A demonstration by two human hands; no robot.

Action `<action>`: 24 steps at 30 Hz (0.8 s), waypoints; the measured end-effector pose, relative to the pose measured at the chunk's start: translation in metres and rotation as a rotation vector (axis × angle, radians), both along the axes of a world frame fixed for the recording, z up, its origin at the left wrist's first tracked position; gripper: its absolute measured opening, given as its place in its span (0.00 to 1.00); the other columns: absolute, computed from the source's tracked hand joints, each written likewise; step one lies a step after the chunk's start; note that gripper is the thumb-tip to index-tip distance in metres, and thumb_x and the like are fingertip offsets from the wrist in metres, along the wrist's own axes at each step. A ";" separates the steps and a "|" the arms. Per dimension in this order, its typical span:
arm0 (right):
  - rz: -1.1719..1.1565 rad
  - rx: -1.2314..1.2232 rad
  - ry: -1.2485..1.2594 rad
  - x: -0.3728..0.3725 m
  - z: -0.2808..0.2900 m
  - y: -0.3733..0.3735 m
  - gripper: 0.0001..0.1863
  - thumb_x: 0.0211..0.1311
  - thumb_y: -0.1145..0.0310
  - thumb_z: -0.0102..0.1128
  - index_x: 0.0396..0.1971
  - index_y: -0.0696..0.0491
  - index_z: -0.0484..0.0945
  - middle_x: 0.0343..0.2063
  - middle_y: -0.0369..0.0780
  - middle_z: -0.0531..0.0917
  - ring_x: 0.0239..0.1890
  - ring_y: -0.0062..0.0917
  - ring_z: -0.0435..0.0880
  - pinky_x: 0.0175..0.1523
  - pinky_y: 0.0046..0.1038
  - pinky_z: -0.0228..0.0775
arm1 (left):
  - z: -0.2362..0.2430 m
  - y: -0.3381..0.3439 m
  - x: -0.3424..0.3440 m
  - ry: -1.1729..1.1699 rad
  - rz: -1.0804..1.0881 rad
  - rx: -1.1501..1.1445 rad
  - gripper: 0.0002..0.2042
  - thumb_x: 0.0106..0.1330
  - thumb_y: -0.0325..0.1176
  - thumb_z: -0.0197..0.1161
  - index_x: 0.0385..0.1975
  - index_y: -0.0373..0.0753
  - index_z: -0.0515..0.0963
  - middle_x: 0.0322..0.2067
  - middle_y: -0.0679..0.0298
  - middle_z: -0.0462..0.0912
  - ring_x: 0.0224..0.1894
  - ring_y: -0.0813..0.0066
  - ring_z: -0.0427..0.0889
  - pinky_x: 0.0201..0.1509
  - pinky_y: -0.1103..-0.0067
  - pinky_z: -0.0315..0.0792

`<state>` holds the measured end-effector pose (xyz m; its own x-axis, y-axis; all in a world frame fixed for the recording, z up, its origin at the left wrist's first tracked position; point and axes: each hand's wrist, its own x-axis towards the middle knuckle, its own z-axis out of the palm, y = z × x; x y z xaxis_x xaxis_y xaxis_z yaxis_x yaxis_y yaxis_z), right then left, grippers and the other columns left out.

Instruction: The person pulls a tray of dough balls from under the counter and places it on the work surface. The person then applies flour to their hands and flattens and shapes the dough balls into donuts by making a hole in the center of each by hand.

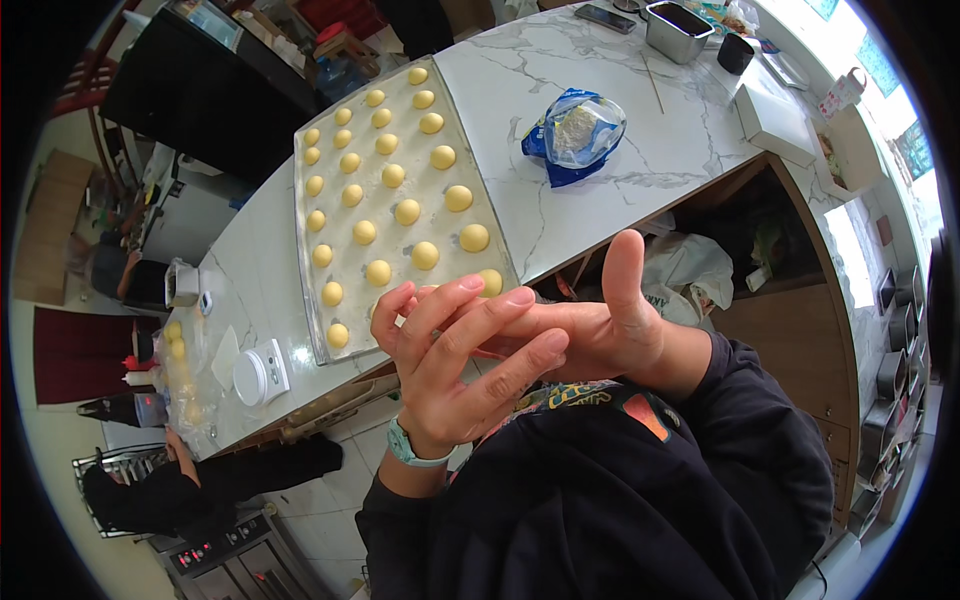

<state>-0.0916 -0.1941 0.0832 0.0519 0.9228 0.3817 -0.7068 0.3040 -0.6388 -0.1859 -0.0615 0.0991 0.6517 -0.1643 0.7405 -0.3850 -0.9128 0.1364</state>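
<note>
Right along the near edge of the white marble counter [650, 150] lies a long baking tray [305, 200], filled with rows of round yellow dough balls [407, 211], and toward the counter's middle sits a crumpled blue bag [575, 135] holding pale powder, with a steel loaf tin [678, 30] and a small dark cup [735, 52] at the far edge. Near the left end a small white scale [261, 372] stands beside a clear bag of more yellow balls [182, 370]. Closest, over the tray's near corner, the left hand [455, 365] lies palm to palm across the right hand [590, 325], fingers flat and pressed together; whether anything sits between them I cannot tell.
</note>
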 end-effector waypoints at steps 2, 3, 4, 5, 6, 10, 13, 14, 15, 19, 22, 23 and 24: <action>0.043 0.101 0.091 0.003 -0.004 -0.003 0.60 0.41 0.22 0.04 0.65 0.59 0.41 0.66 0.40 0.43 0.68 0.29 0.43 0.67 0.33 0.39 | 0.001 -0.003 0.004 0.008 -0.021 -0.009 0.10 0.54 0.40 0.62 0.36 0.59 0.81 0.43 0.71 0.78 0.48 0.72 0.70 0.56 0.66 0.53; 0.037 0.101 0.091 0.005 -0.004 -0.005 0.60 0.41 0.22 0.04 0.65 0.59 0.41 0.66 0.40 0.43 0.68 0.29 0.43 0.67 0.33 0.39 | 0.001 -0.004 0.006 0.008 -0.027 -0.009 0.10 0.54 0.40 0.62 0.36 0.59 0.81 0.43 0.71 0.78 0.48 0.72 0.70 0.56 0.66 0.53; 0.036 0.082 0.100 0.006 -0.004 -0.006 0.60 0.42 0.22 0.05 0.65 0.59 0.41 0.66 0.40 0.43 0.68 0.29 0.42 0.68 0.33 0.37 | 0.000 -0.005 0.008 0.006 -0.030 -0.022 0.10 0.54 0.40 0.62 0.36 0.59 0.81 0.43 0.71 0.79 0.48 0.72 0.70 0.56 0.67 0.53; 0.036 0.062 0.109 0.007 -0.004 -0.008 0.60 0.42 0.22 0.05 0.65 0.59 0.41 0.66 0.40 0.43 0.68 0.29 0.41 0.68 0.33 0.35 | -0.001 -0.006 0.010 0.005 -0.033 -0.036 0.10 0.53 0.40 0.63 0.36 0.59 0.81 0.44 0.70 0.79 0.48 0.72 0.71 0.57 0.67 0.53; 0.032 0.062 0.109 0.008 -0.005 -0.007 0.60 0.42 0.22 0.05 0.65 0.59 0.41 0.66 0.40 0.43 0.68 0.29 0.41 0.68 0.33 0.35 | -0.002 -0.006 0.012 0.005 -0.037 -0.036 0.10 0.53 0.40 0.63 0.36 0.59 0.81 0.44 0.70 0.79 0.48 0.72 0.71 0.57 0.67 0.53; -0.004 -0.004 0.109 0.009 -0.004 -0.003 0.64 0.36 0.19 0.08 0.64 0.60 0.39 0.66 0.45 0.40 0.69 0.32 0.39 0.69 0.36 0.35 | -0.005 -0.001 0.012 0.017 -0.025 -0.031 0.09 0.54 0.38 0.63 0.36 0.57 0.81 0.44 0.69 0.79 0.50 0.69 0.71 0.57 0.67 0.53; -0.250 -0.064 -0.056 0.026 -0.022 0.004 0.59 0.44 0.22 0.17 0.64 0.60 0.42 0.65 0.46 0.47 0.67 0.33 0.46 0.67 0.35 0.39 | -0.021 0.021 0.003 -0.038 0.106 -0.057 0.10 0.56 0.34 0.62 0.38 0.53 0.79 0.46 0.65 0.77 0.51 0.65 0.72 0.59 0.65 0.53; -0.484 -0.083 -0.195 0.040 -0.036 0.003 0.55 0.51 0.25 0.23 0.64 0.60 0.47 0.64 0.46 0.52 0.66 0.33 0.51 0.66 0.34 0.43 | -0.034 0.034 0.001 -0.086 0.207 -0.097 0.10 0.57 0.31 0.61 0.39 0.50 0.77 0.46 0.62 0.77 0.52 0.63 0.72 0.59 0.63 0.54; -0.690 -0.244 -0.386 0.056 -0.042 -0.002 0.44 0.56 0.37 0.36 0.62 0.58 0.53 0.61 0.44 0.59 0.63 0.31 0.58 0.65 0.33 0.47 | -0.047 0.053 -0.008 -0.113 0.318 -0.148 0.11 0.58 0.30 0.60 0.41 0.45 0.76 0.47 0.60 0.76 0.51 0.61 0.72 0.58 0.63 0.56; -1.587 -0.742 -1.033 0.141 -0.116 -0.022 0.23 0.58 0.62 0.58 0.49 0.60 0.71 0.49 0.46 0.74 0.51 0.34 0.73 0.55 0.31 0.63 | -0.126 0.144 -0.048 -0.135 0.755 -0.568 0.12 0.61 0.30 0.56 0.43 0.33 0.72 0.44 0.53 0.75 0.48 0.54 0.72 0.54 0.68 0.63; -1.669 -0.995 -1.561 0.161 -0.129 0.010 0.24 0.57 0.58 0.57 0.47 0.60 0.72 0.46 0.48 0.76 0.50 0.38 0.73 0.56 0.33 0.62 | -0.206 0.237 -0.090 -0.051 1.053 -0.453 0.12 0.63 0.32 0.54 0.42 0.31 0.73 0.42 0.51 0.75 0.45 0.54 0.73 0.50 0.69 0.66; -1.662 -0.987 -1.572 0.163 -0.130 0.020 0.24 0.57 0.58 0.57 0.47 0.60 0.72 0.46 0.48 0.76 0.50 0.38 0.73 0.56 0.33 0.62 | -0.225 0.257 -0.099 0.030 1.190 -0.278 0.12 0.64 0.33 0.52 0.41 0.31 0.73 0.40 0.50 0.76 0.43 0.54 0.74 0.47 0.69 0.68; -1.678 -0.975 -1.804 0.167 -0.132 0.028 0.22 0.56 0.58 0.57 0.44 0.59 0.73 0.43 0.47 0.77 0.49 0.38 0.74 0.56 0.33 0.61 | -0.229 0.266 -0.096 0.030 1.190 -0.286 0.12 0.64 0.33 0.52 0.41 0.31 0.73 0.40 0.50 0.76 0.43 0.54 0.74 0.47 0.69 0.68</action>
